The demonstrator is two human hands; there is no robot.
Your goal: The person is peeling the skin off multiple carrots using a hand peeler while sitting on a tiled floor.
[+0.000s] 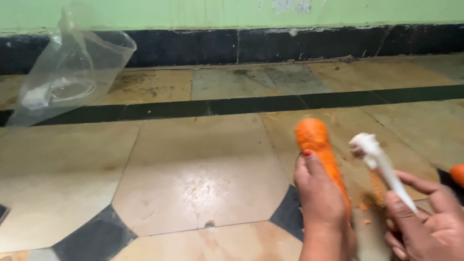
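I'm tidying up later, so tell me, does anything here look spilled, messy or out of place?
Yes. Orange peel scraps lie scattered on the floor tiles between the left hand holding the carrot and the right hand holding the white peeler. A clear plastic bag also sits loose by the wall.

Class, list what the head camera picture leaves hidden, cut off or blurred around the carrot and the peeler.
- Carrot: lower end hidden behind the left hand.
- White peeler: blade blurred; handle end hidden in the right hand.
- Orange piece: cut off by the right edge.
- Clear plastic bag: contents too faint to identify.
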